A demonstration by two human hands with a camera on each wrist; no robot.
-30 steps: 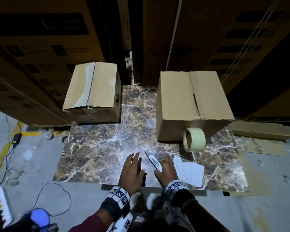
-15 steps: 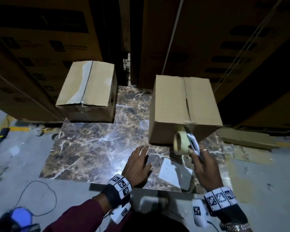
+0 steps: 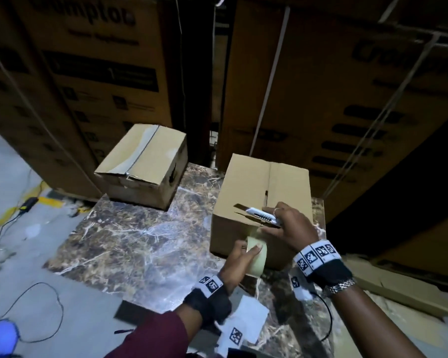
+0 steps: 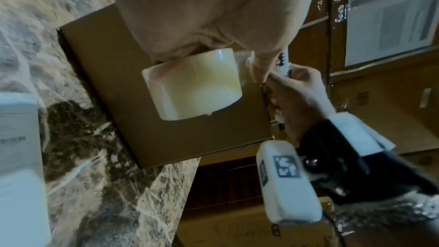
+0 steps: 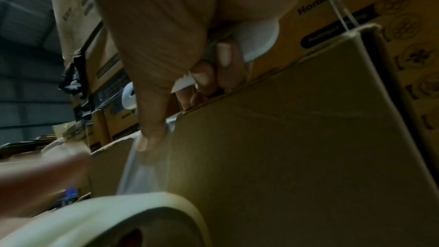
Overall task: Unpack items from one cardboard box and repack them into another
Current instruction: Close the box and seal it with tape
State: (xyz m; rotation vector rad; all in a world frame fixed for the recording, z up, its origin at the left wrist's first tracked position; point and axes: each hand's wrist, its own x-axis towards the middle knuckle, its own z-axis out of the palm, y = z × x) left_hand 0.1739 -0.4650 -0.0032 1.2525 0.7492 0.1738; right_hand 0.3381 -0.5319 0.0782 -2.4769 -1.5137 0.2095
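Two shut cardboard boxes stand on a marble slab: a left box with a torn tape seam and a right box. My left hand grips a cream tape roll against the right box's front face; the roll is upright before the box. My right hand holds a white box cutter over the box's top front edge. Its thumb presses a clear tape strip onto the box, above the roll.
Tall printed cartons wall off the back. A white paper sheet lies at the slab's near edge. Flattened cardboard lies on the floor at right, cables at left.
My right hand lifted the cutter from the slab up to the right box's top edge. My left hand left the slab and took hold of the tape roll.
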